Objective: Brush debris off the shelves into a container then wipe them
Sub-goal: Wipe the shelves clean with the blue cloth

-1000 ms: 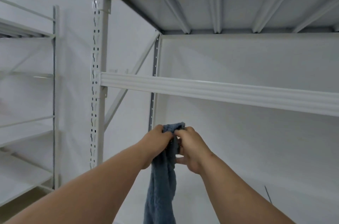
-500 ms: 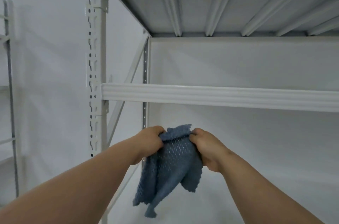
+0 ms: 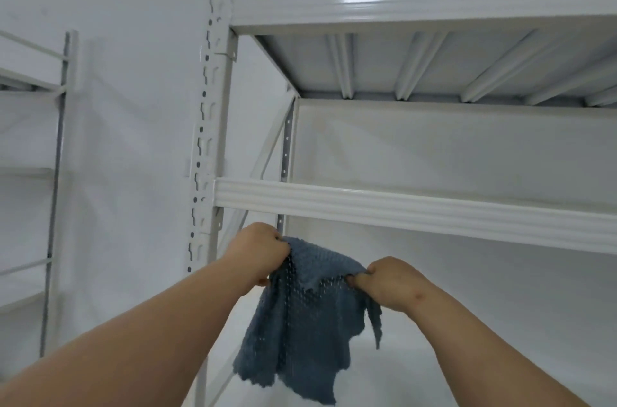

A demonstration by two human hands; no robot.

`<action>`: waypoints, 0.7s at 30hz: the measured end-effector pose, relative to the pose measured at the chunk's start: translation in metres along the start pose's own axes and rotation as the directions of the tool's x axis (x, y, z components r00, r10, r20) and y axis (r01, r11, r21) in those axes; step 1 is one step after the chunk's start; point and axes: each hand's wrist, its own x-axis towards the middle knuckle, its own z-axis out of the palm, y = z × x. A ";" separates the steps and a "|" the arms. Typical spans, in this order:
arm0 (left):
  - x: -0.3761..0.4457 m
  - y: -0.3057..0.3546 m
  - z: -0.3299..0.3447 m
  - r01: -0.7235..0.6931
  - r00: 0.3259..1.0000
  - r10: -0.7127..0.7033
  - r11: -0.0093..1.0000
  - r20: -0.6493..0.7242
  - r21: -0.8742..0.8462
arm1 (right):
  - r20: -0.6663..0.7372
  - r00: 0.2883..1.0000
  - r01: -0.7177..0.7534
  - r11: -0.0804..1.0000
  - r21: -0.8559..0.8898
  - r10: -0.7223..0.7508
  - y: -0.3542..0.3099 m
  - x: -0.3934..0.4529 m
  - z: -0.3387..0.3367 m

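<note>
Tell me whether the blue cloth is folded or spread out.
Partly spread. The left hand and right hand pinch the blue cloth at separate points along its top edge; the rest hangs loose and creased.

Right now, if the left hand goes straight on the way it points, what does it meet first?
Probably the white front beam of the shelf just above the left hand, which grips the blue cloth; depth is unclear.

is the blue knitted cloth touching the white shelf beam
No: the blue knitted cloth hangs between the left hand and right hand, below the white shelf beam.
</note>
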 end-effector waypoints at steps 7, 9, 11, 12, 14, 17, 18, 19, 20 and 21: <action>0.000 0.036 -0.023 -0.202 0.907 -0.022 0.854 -0.421 -0.479 | -0.100 0.975 0.205 0.644 0.737 -0.196 -0.046 -0.019 -0.052; 0.001 0.045 -0.028 -0.268 0.853 0.007 0.864 -0.523 -0.426 | -0.203 0.955 0.294 0.598 0.746 -0.216 -0.058 -0.016 -0.062; 0.003 0.052 -0.034 -0.313 0.799 0.060 0.891 -0.598 -0.329 | -0.279 0.937 0.349 0.585 0.732 -0.210 -0.068 -0.011 -0.072; 0.007 0.055 -0.037 -0.329 0.770 0.093 0.906 -0.631 -0.267 | -0.317 0.926 0.376 0.605 0.702 -0.207 -0.072 -0.006 -0.079; 0.016 0.061 -0.044 -0.344 0.722 0.171 0.930 -0.670 -0.132 | -0.412 0.886 0.432 0.703 0.564 -0.214 -0.078 0.005 -0.092; 0.037 0.067 -0.056 -0.361 0.711 0.273 0.933 -0.648 -0.003 | -0.517 0.834 0.441 0.796 0.415 -0.192 -0.086 0.030 -0.113; 0.046 0.068 -0.059 -0.366 0.716 0.301 0.930 -0.630 0.028 | -0.530 0.829 0.427 0.814 0.394 -0.178 -0.088 0.041 -0.119; 0.055 0.069 -0.062 -0.361 0.718 0.331 0.929 -0.613 0.079 | -0.538 0.829 0.400 0.834 0.380 -0.153 -0.090 0.052 -0.125; 0.065 0.068 -0.065 -0.340 0.731 0.358 0.929 -0.581 0.144 | -0.547 0.828 0.373 0.847 0.378 -0.121 -0.093 0.061 -0.130; 0.074 0.067 -0.068 -0.311 0.757 0.372 0.928 -0.537 0.205 | -0.557 0.826 0.357 0.845 0.397 -0.087 -0.095 0.071 -0.135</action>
